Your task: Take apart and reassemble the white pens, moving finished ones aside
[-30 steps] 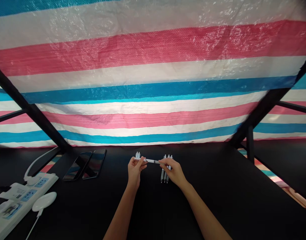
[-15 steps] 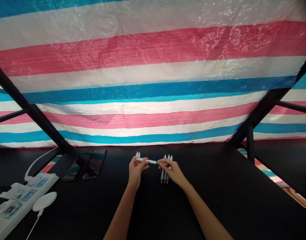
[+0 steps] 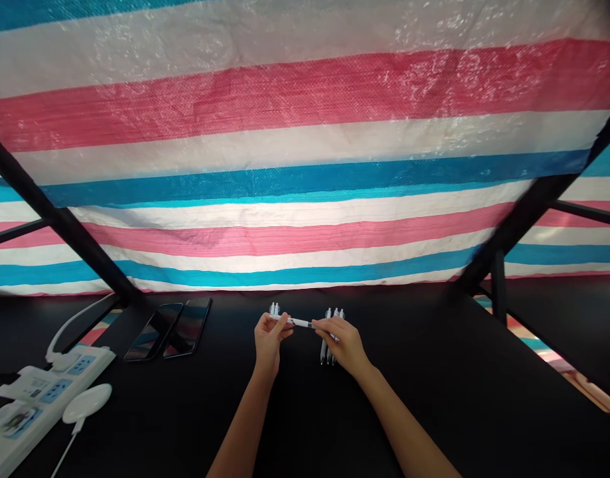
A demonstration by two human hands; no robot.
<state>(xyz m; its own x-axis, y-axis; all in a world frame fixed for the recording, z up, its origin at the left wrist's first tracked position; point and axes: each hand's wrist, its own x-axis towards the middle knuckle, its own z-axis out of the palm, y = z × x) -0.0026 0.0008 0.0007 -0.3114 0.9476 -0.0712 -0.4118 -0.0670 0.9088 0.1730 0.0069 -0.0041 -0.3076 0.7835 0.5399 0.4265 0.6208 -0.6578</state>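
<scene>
A white pen [image 3: 299,322] is held level between both hands above the black table [image 3: 305,411]. My left hand [image 3: 271,342] pinches its left part between thumb and fingers. The fingers of my right hand [image 3: 345,342] are closed round its right end, which they partly hide. Under and beside my right hand lie several white and grey pens [image 3: 323,352], side by side with their tips toward me. Just beyond my left hand, the ends of more white pens [image 3: 275,308] show; the rest of them is hidden by the hand.
Two dark phones [image 3: 152,332] [image 3: 189,328] lie at the left. Nearer the left edge are a white power strip [image 3: 50,398] with plugs and a round white charger [image 3: 87,402] on a cable. Black metal bars [image 3: 504,232] and a striped sheet [image 3: 305,146] stand behind.
My right hand's fingers have shifted slightly left along the pen and cover its right end more. The left hand keeps its pinch on the pen. The whole view has moved very slightly.
</scene>
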